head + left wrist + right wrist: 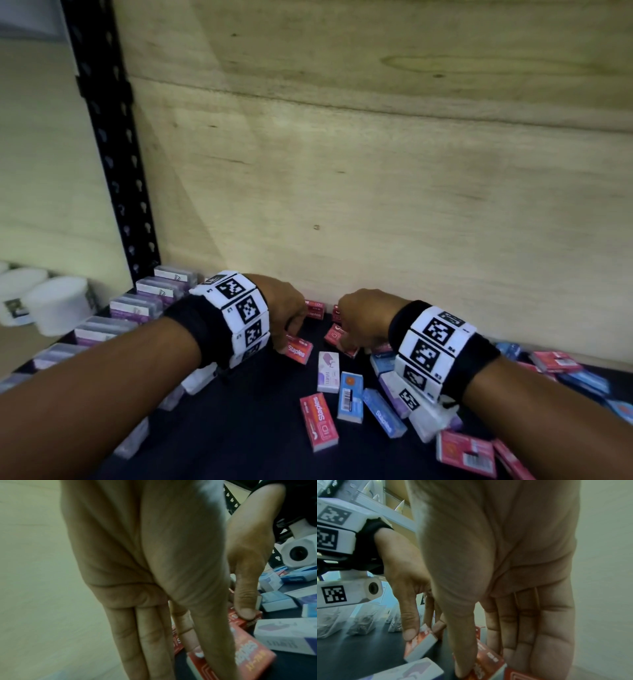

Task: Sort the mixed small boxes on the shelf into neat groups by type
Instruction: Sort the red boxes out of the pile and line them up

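Both hands work at the back of the shelf (239, 438), around twelve o'clock. The left hand (284, 305) pinches a red staple box (297, 350) between thumb and fingers, a narrow grip on its long sides. The right hand (363, 315) has thumb and fingers closed around another red box (335, 334), with more red boxes lying against the back wall between the two hands.

The rest of the mix lies loose toward five o'clock: a white-and-purple box (328, 372), blue boxes (351, 397) and another red one (318, 422). Purple boxes (137, 306) already form a row along the nine o'clock edge.

The risk is crowding. Two hands closing on neighbouring boxes in a tight corner could knock each other, or a box could slip from a light pinch and skew the red group. A wrist band (431, 353) dragging low could also sweep the loose boxes beneath it out of place.
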The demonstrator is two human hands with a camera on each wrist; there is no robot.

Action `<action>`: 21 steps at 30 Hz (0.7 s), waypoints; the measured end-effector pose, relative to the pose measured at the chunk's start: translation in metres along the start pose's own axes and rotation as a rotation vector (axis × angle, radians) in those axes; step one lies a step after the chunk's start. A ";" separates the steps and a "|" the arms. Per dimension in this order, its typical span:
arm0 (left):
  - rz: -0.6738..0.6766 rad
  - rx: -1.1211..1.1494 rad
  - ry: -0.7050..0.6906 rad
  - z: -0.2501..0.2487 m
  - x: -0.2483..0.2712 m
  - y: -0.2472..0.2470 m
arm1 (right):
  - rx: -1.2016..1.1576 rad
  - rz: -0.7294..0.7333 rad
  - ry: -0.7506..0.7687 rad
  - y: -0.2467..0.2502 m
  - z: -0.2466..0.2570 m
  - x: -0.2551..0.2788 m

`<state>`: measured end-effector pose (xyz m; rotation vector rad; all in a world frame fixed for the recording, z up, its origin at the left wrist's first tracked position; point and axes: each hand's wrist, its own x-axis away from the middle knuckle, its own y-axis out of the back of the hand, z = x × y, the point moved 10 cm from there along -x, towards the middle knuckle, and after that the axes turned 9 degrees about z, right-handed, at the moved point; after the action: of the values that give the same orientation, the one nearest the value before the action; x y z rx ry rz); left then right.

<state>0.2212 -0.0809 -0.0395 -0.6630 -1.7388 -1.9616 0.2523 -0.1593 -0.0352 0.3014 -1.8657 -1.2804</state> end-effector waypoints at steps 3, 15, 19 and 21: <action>-0.046 -0.007 0.040 0.006 -0.002 0.005 | 0.004 -0.019 -0.010 0.003 -0.005 -0.001; -0.092 0.004 0.099 0.001 -0.008 0.013 | -0.032 -0.102 -0.052 0.005 -0.023 -0.008; -0.113 0.003 0.097 0.003 -0.009 0.013 | -0.035 -0.121 -0.063 0.005 -0.026 -0.011; -0.131 -0.006 0.096 0.002 -0.009 0.015 | -0.026 -0.127 -0.061 0.006 -0.026 -0.011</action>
<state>0.2370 -0.0804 -0.0331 -0.4595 -1.7577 -2.0510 0.2801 -0.1673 -0.0325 0.3760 -1.9057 -1.4125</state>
